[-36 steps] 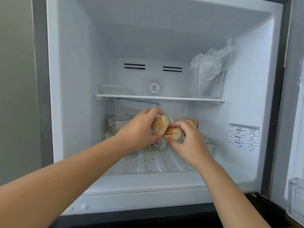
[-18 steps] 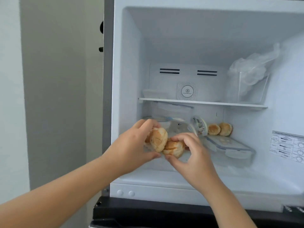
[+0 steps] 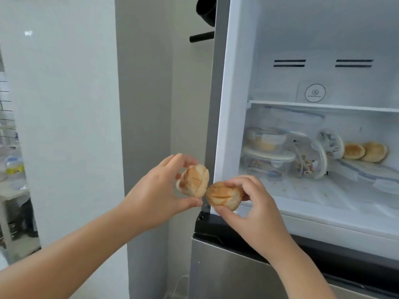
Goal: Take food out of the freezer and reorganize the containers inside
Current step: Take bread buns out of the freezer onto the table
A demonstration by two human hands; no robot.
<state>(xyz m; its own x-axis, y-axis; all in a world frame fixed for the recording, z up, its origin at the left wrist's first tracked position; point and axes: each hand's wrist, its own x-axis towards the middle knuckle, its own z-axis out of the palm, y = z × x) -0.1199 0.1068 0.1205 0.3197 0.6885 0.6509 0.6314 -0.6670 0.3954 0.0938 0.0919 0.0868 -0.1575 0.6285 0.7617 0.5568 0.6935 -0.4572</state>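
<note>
Outside the freezer (image 3: 280, 29), left hand (image 3: 159, 197) and right hand (image 3: 257, 210) each gripped one bun, left bun (image 3: 193, 180) touching right bun (image 3: 223, 195), containers (image 3: 267, 157) lying well to the right.

I am standing in a home kitchen, facing an open freezer compartment (image 3: 323, 190) on the right, above a steel fridge door (image 3: 237, 272). Lidded food containers (image 3: 267, 162) are sitting under its white shelf (image 3: 323, 106), with two bread rolls (image 3: 364, 151) lying far right. A dark pan (image 3: 206, 9) is hanging behind the fridge's left edge. Far left, past a pale wall (image 3: 64, 126), a water bottle (image 3: 15, 169) is standing on a white table (image 3: 13, 190).
</note>
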